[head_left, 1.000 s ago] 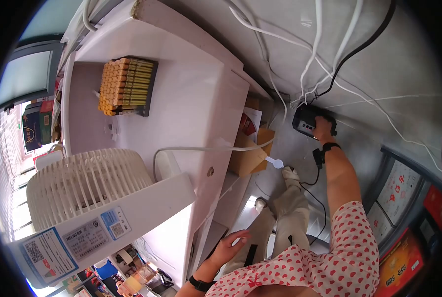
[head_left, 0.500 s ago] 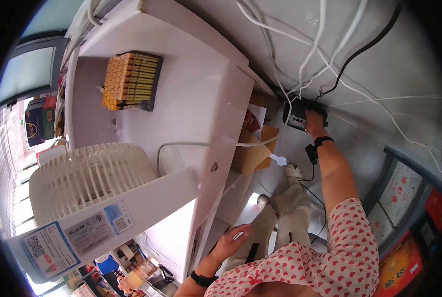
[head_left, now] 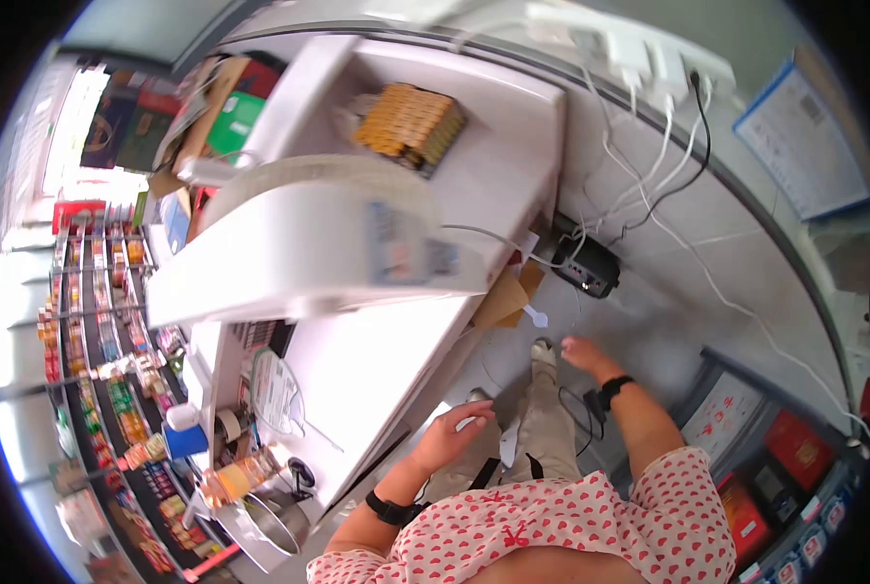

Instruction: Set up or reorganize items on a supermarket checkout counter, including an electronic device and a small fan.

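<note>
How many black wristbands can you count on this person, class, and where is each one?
2. One black wristband is on the wrist of the left hand; the other band is on the wrist of the right hand.

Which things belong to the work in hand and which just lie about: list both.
Probably in the work:
- black box nearest the right hand
- black cable behind it

Seemingly just about:
- white fan
- orange bundle
- brown cardboard
</note>
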A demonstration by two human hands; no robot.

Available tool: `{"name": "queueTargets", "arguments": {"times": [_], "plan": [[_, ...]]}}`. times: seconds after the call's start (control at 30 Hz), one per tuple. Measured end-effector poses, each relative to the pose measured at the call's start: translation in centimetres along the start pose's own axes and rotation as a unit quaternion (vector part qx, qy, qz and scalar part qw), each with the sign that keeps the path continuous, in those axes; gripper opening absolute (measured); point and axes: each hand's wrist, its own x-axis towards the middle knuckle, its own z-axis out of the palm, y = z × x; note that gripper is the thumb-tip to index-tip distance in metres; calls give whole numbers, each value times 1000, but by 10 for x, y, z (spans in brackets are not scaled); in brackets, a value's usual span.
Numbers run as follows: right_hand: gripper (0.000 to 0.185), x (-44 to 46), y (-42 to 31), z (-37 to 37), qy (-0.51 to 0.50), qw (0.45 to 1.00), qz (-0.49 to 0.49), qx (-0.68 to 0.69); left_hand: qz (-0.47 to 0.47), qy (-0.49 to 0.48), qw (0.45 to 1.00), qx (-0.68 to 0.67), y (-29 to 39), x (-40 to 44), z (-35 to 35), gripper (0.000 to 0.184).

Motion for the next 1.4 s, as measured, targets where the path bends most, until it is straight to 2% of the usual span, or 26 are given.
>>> {"name": "queueTargets", "arguments": {"times": [0.03, 0.1, 0.2, 0.3, 0.37, 0.47, 0.5, 0.53, 0.63, 0.77, 0.87, 0.97, 1.1, 1.17, 1.23, 1.3, 1.4], "plan": [[37, -20, -25, -1, -20, 997, -6, 69, 3, 13, 1000, -15, 4, -11, -4, 30], [33, -39, -58, 6, -31, 999, -9, 10, 13, 34, 998, -43, 5, -28, -16, 31], [21, -68, -113, 3, -22, 975, 2, 220, 29, 68, 996, -51, 9, -65, -36, 31], [23, -102, -226, -45, -43, 983, 90, 157, 27, 104, 993, -51, 12, -107, -58, 24], [26, -107, -264, -44, -22, 990, 23, 134, 40, 117, 992, -30, -21, -136, -72, 22], [29, -105, -310, -36, -28, 992, -93, 75, -13, 120, 989, -87, -45, -185, -90, 22], [30, -104, -326, -26, -37, 989, -132, 59, 5, 152, 982, -115, -52, -208, -91, 21], [29, -113, -359, -23, -66, 990, -109, 65, 27, 184, 973, -140, -56, -226, -94, 21], [29, -126, -433, 14, -101, 981, -122, 115, 69, 258, 947, -178, -91, -280, -105, 18], [29, -137, -503, 53, -115, 982, -149, 24, 90, 328, 915, -216, -144, -339, -114, 18], [28, -150, -544, 55, -110, 976, -188, 13, 87, 375, 880, -279, -171, -365, -113, 18], [25, -161, -576, 31, -45, 981, -187, 14, 99, 401, 855, -313, -187, -371, -113, 18], [22, -181, -612, -32, 90, 967, -236, -29, 104, 377, 873, -293, -188, -371, -121, 20], [21, -189, -627, -68, 193, 943, -250, -106, 95, 366, 884, -274, -176, -371, -128, 20], [21, -187, -637, -104, 340, 874, -316, -143, 103, 373, 880, -274, -169, -363, -133, 20], [26, -177, -641, -152, 458, 743, -402, -276, 112, 378, 878, -272, -161, -352, -137, 20], [36, -169, -659, -192, 512, 674, -387, -365, 126, 392, 875, -254, -145, -326, -145, 20]]}}
